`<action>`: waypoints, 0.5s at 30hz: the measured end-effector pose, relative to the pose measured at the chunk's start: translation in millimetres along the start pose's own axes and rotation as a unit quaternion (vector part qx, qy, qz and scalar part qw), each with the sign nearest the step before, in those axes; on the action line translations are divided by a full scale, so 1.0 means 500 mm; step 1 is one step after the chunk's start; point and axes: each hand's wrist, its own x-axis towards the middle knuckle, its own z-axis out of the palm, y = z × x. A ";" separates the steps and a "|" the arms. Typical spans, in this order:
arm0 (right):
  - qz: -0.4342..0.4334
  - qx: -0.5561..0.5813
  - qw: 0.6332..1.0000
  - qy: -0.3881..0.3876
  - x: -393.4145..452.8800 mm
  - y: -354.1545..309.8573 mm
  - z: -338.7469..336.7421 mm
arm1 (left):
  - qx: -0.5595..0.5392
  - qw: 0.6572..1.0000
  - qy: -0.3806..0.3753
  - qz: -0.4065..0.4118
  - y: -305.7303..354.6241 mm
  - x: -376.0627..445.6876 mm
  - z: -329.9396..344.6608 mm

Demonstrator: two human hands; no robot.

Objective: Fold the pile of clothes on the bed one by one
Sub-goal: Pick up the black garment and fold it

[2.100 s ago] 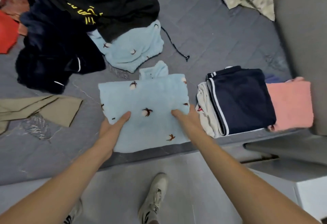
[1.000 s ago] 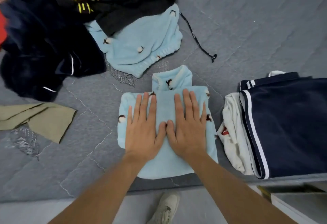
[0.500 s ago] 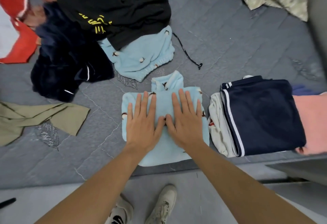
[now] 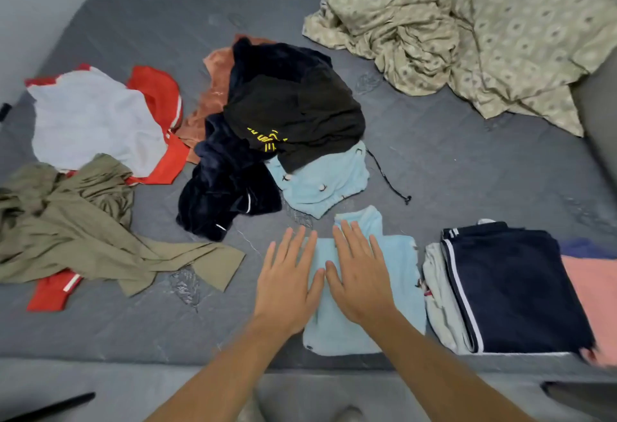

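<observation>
**Folded blue top under both palms**

The folded light-blue fleece top [image 4: 397, 274] lies at the grey bed's [image 4: 467, 171] near edge, long axis pointing away. Left hand [image 4: 287, 284] and right hand [image 4: 362, 281] lie flat, fingers straight, gripping nothing; the folded navy stack [image 4: 510, 288] sits just right, nearer the right hand.

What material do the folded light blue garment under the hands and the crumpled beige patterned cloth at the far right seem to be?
Folded light blue garment: probably fleece or plush; matte, fuzzy, thick soft edges. Crumpled beige patterned cloth: apparently thin woven fabric, perhaps cotton; sharp fine creases, flat printed pattern.
</observation>
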 end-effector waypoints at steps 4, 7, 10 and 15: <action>-0.029 0.053 0.998 -0.010 0.075 -0.096 -0.023 | -0.016 0.999 0.013 -0.039 -0.089 -0.022 -0.067; -0.048 0.064 0.997 -0.011 0.119 -0.150 -0.015 | -0.024 0.997 0.023 -0.075 -0.169 -0.028 -0.073; -0.059 0.049 0.997 -0.028 0.161 -0.169 0.020 | -0.050 0.993 0.026 -0.100 -0.236 -0.015 -0.047; -0.033 0.019 0.996 -0.083 0.269 -0.169 0.098 | -0.071 0.989 0.027 -0.125 -0.366 0.061 0.017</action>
